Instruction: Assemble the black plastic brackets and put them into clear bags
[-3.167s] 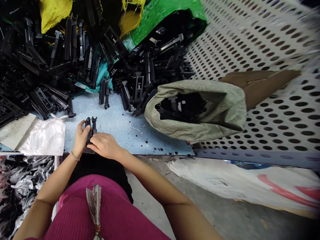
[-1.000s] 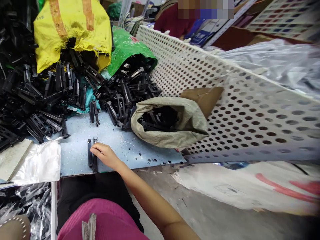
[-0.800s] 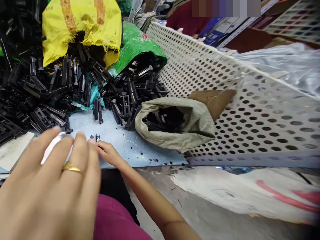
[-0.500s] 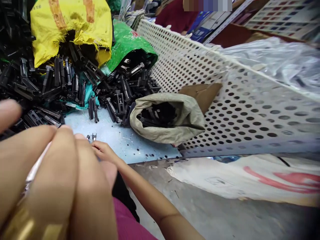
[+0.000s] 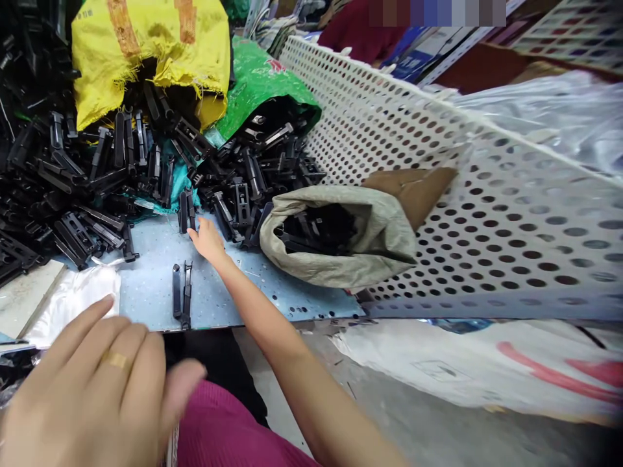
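Note:
My right hand [image 5: 208, 241] reaches over the pale blue work surface [image 5: 150, 259], thumb and fingertips closed at the lower end of a black hinged part [image 5: 185, 211]. Closer to me, another long, narrow black hinged part [image 5: 182, 295] lies spread in a V at the front edge. My left hand [image 5: 104, 389] is large and slightly blurred at the lower left, back upward, a ring on one finger, fingers stretched and thumb apart. No object shows in it; its palm is hidden. Beyond both hands spreads a heap of similar black parts [image 5: 73, 175].
Behind the heap lie a yellow sack [image 5: 150, 39] and a green sack [image 5: 272, 78]. An open grey-green sack [image 5: 292, 266] holding black parts rests against a white perforated panel [image 5: 487, 194] on the right. White plastic film [image 5: 90, 298] lies beside a pale board [image 5: 29, 292] at left.
My right hand has moved away from the front edge to the heap's near side, leaving a black hinged part on the surface. My left hand has drawn down and back, uncovering the film and board.

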### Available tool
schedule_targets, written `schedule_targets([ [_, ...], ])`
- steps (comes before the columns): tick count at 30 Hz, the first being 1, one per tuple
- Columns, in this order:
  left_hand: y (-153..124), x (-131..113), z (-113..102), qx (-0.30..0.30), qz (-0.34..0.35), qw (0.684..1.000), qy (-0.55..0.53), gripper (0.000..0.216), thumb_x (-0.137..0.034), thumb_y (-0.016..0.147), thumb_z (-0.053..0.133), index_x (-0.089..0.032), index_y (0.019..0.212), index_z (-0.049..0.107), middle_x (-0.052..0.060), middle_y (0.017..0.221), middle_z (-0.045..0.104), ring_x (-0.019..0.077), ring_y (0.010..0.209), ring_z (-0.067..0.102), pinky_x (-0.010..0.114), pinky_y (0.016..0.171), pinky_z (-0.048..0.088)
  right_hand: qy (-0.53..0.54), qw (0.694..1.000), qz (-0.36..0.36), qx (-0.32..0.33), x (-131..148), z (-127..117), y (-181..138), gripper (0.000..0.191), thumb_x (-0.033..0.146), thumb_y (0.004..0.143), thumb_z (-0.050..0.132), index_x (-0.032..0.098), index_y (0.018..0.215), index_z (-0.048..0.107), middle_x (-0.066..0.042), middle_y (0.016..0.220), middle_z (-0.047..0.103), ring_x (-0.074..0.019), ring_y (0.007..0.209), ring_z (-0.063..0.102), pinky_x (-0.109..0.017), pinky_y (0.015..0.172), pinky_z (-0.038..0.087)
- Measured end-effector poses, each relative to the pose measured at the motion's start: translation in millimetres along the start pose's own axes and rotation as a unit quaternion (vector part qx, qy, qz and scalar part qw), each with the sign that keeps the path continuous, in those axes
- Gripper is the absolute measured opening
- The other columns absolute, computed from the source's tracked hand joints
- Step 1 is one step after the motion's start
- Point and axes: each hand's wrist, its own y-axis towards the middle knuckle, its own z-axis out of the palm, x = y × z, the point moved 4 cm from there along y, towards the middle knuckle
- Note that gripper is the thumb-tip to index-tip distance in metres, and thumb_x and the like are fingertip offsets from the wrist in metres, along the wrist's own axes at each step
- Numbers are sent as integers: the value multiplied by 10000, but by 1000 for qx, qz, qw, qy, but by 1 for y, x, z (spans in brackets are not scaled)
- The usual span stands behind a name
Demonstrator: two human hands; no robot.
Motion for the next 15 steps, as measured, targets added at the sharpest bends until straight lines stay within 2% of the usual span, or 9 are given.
schedule_targets([
  [2, 12, 20, 37, 29, -47, 998, -8, 205, -416, 886, 634, -289, 991, 755, 79, 862, 747, 313, 911, 715, 556, 950, 574, 11, 999, 12, 45, 0, 8, 14, 170, 274, 923, 557, 148, 1016, 625, -128, 997, 662, -241, 945, 612, -351, 841, 474],
  [5, 24, 73, 105, 37, -148, 981, -123, 257, -405, 931, 575, -232, 1050, 722, 102, 1066, 746, 293, 1058, 690, 508, 995, 541, 32, 997, -3, 70, 12, 11, 1, 186, 320, 931, 517, 179, 837, 595, -27, 780, 623, -180, 761, 569, -283, 706, 457],
  [7, 28, 108, 146, 2, -247, 934, -256, 419, -437, 907, 606, -216, 1263, 614, 143, 1317, 648, 291, 1213, 629, 476, 1017, 526, 41, 997, -31, 57, 27, 9, -33, 180, 347, 913, 529, 196, 828, 577, -8, 779, 602, -172, 739, 551, -272, 676, 440],
  [9, 28, 128, 174, -58, -333, 870, -359, 666, -485, 850, 667, -216, 1416, 441, 178, 1463, 518, 289, 1289, 579, 441, 1003, 528, 42, 994, -98, 29, 47, 3, -77, 129, 337, 884, 574, 211, 857, 577, -27, 850, 607, -183, 767, 564, -283, 685, 433],
  [10, 27, 131, 183, -85, -365, 838, -397, 720, -507, 832, 678, -214, 1428, 397, 184, 1451, 519, 281, 1260, 599, 420, 976, 539, 41, 989, -136, 30, 56, -1, -100, 113, 327, 884, 581, 214, 871, 579, -43, 883, 614, -193, 788, 578, -293, 697, 434],
  [12, 23, 127, 191, -106, -408, 784, -455, 647, -533, 821, 664, -200, 1332, 448, 145, 1238, 653, 241, 1053, 690, 367, 864, 570, 82, 965, -225, 107, 72, -6, -136, 140, 334, 947, 521, 224, 889, 586, -54, 896, 630, -199, 808, 601, -301, 714, 443],
  [14, 16, 114, 189, -76, -429, 746, -504, 501, -546, 823, 642, -189, 1157, 534, 66, 917, 711, 197, 784, 703, 310, 694, 570, 140, 948, -246, 148, 78, -16, -152, 251, 353, 1026, 395, 232, 915, 585, -46, 864, 637, -189, 790, 610, -300, 727, 452],
  [15, 12, 106, 187, -45, -432, 733, -523, 462, -555, 817, 643, -186, 1082, 556, 36, 794, 696, 184, 686, 681, 287, 617, 550, 154, 951, -233, 133, 77, -22, -150, 294, 373, 1046, 348, 234, 932, 581, -45, 857, 637, -188, 786, 607, -304, 736, 452],
])
